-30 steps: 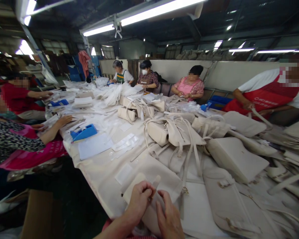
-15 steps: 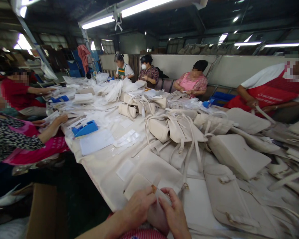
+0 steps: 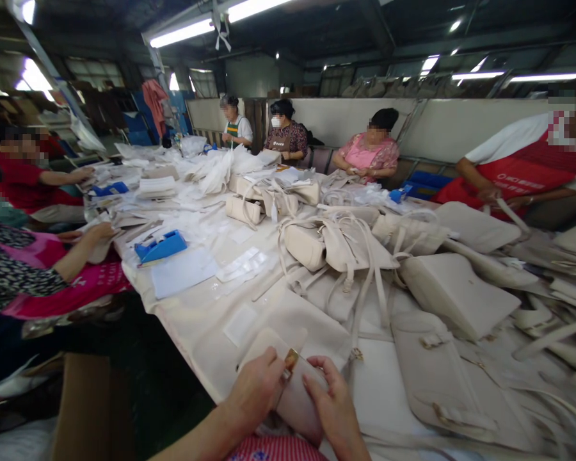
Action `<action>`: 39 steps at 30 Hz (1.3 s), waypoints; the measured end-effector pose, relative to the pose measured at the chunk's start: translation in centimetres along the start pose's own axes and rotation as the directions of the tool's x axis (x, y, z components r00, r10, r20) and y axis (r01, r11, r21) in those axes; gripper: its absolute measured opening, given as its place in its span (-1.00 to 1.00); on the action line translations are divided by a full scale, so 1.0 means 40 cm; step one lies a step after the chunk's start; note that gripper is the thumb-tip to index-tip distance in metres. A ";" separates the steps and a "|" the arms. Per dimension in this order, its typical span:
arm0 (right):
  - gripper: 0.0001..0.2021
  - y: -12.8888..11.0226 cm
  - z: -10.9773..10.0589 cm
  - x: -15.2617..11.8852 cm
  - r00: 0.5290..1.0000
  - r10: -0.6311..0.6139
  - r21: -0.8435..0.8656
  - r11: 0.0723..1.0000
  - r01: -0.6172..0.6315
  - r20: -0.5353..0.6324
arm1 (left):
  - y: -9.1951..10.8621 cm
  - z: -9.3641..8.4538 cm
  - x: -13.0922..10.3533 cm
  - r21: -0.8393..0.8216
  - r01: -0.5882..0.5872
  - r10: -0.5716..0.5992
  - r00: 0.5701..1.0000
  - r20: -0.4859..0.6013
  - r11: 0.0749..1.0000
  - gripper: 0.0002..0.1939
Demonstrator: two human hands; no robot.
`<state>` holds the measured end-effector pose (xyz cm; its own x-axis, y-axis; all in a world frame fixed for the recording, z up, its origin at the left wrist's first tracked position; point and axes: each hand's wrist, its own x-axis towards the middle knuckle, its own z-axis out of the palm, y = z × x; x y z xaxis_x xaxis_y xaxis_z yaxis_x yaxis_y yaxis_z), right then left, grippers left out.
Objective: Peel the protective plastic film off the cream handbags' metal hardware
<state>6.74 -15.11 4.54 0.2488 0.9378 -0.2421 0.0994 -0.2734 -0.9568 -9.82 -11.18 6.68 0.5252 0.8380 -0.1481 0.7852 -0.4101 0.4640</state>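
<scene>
"Head view: long table (image 3: 196,326). Where's the bag (image 3: 298,406)?"
"At the table's near edge, under both hands. Right hand (image 3: 335,394) rests against it, thumb and fingers apart; left hand (image 3: 259,384) bunches its fingertips together beside the gold clasp (image 3: 292,360)."
"Gripping it?"
"Can't tell. I'd keep the bag steady, the clasp straight; metal could scuff."

A factory workshop: aproned workers (image 3: 368,152) line a table (image 3: 196,323) heaped with beige bags (image 3: 456,291).

The bag (image 3: 298,404) looks smooth, matt leather; its clasp (image 3: 292,360), glossy metal.
</scene>
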 end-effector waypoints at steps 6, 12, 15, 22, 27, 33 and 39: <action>-0.80 -0.005 -0.002 0.006 0.995 -0.102 -0.152 0.983 0.098 -0.014 | 0.068 -0.074 0.018 -0.217 -0.008 0.045 0.985 0.169 0.976 -0.76; -0.75 0.030 -0.042 0.031 0.997 -0.051 -0.105 0.993 0.045 -0.061 | 0.043 -0.132 0.003 -0.658 0.105 0.146 0.938 0.315 0.746 -0.81; -0.67 0.032 -0.069 0.031 0.999 0.009 -0.044 0.999 -0.010 -0.035 | -0.073 -0.163 -0.003 -0.345 0.199 -0.179 0.980 0.089 0.917 -0.71; -0.60 -0.073 -0.082 0.028 0.972 0.188 0.477 0.848 -0.232 0.139 | -0.330 -0.149 -0.101 0.279 0.432 -0.424 0.901 -0.093 0.858 -0.73; -0.50 -0.239 -0.103 0.071 0.982 0.187 0.708 0.689 -0.154 0.031 | -0.362 -0.078 -0.130 0.111 0.392 -0.380 0.918 -0.118 0.913 -0.52; -0.47 -0.399 -0.146 0.103 0.977 0.014 0.729 0.669 0.148 -0.211 | -0.264 -0.077 -0.061 -0.077 0.270 -0.277 0.955 -0.105 0.960 -0.49; -0.54 -0.386 -0.132 0.042 0.938 -0.002 0.697 0.669 0.258 -0.346 | -0.069 -0.165 0.009 -0.595 -0.011 -0.177 0.950 -0.256 0.804 -0.60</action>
<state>10.73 -10.46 19.74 0.5669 0.8061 -0.1698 -0.5407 0.2085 -0.8149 -13.97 -7.36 11.12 0.2759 0.9612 0.0009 0.4305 -0.1244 0.8940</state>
